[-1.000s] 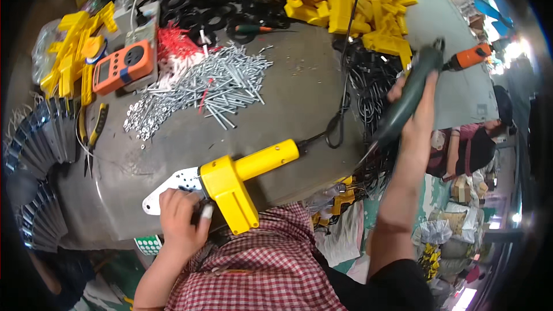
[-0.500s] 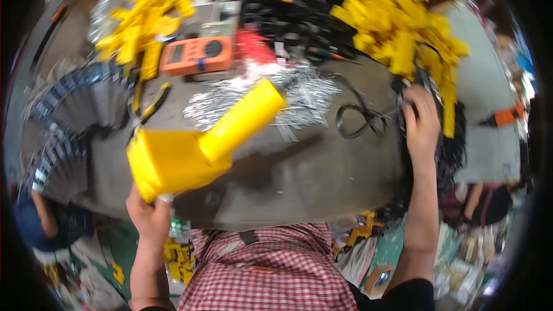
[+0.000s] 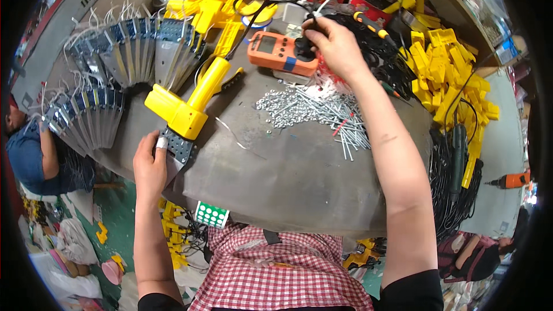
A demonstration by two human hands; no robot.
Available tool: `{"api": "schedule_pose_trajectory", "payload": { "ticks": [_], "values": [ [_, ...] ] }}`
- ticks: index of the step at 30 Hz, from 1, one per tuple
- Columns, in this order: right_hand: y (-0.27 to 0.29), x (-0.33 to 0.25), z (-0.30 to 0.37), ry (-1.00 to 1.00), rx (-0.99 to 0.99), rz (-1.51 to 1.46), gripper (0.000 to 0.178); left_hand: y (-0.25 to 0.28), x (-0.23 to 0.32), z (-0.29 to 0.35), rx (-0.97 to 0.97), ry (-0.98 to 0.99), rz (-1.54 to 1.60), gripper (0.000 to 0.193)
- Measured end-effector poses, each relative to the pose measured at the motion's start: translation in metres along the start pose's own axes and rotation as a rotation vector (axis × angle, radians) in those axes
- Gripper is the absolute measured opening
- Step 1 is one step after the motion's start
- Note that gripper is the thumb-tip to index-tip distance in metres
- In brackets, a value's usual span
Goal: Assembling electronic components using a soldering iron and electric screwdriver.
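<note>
My left hand (image 3: 151,164) grips the near end of a yellow plastic tool (image 3: 187,109), by the dark perforated metal plate (image 3: 180,145) that sticks out of its housing. The tool's handle points away from me, up and to the right. A thin black cable (image 3: 266,4) arcs from the handle end toward my right hand (image 3: 337,46). The fingers of that hand pinch the cable's end just above the dial of an orange handheld meter (image 3: 282,52). Whether they also touch the dial, I cannot tell.
Fanned metal plates with white wires (image 3: 132,52) lie at the left. Screws and nuts (image 3: 317,109) are heaped mid-table. Yellow housings (image 3: 449,75) and black cables (image 3: 455,207) crowd the right, beside an upright dark green tool (image 3: 457,155). A green-dotted roll (image 3: 211,214) hangs at the front edge.
My right hand has gone from the cables at the right to above the meter, now with a cable end. My left hand has lowered the yellow tool and shifted forward. The whole view has turned.
</note>
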State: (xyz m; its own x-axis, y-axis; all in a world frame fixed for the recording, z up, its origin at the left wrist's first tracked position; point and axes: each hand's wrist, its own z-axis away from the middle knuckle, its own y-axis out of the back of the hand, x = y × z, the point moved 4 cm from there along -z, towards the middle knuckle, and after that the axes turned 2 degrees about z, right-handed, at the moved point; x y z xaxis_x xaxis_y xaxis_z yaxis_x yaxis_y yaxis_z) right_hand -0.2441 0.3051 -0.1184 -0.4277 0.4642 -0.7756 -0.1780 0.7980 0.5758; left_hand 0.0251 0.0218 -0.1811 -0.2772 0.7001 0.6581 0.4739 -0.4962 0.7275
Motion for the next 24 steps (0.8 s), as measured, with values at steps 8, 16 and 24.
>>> {"api": "schedule_pose_trajectory", "payload": {
  "ticks": [8,16,24],
  "values": [
    [-0.004,0.008,0.005,0.181,0.111,0.199,0.028,0.015,0.020,0.089,-0.081,-0.177,0.155,0.026],
    [-0.108,-0.076,0.176,-0.017,-0.596,0.039,0.019,-0.037,-0.010,0.155,-0.555,0.645,0.977,0.035],
    [-0.137,-0.098,0.226,0.378,-0.498,0.144,0.021,-0.033,0.003,0.140,-0.480,0.446,0.812,0.016]
  ]
}}
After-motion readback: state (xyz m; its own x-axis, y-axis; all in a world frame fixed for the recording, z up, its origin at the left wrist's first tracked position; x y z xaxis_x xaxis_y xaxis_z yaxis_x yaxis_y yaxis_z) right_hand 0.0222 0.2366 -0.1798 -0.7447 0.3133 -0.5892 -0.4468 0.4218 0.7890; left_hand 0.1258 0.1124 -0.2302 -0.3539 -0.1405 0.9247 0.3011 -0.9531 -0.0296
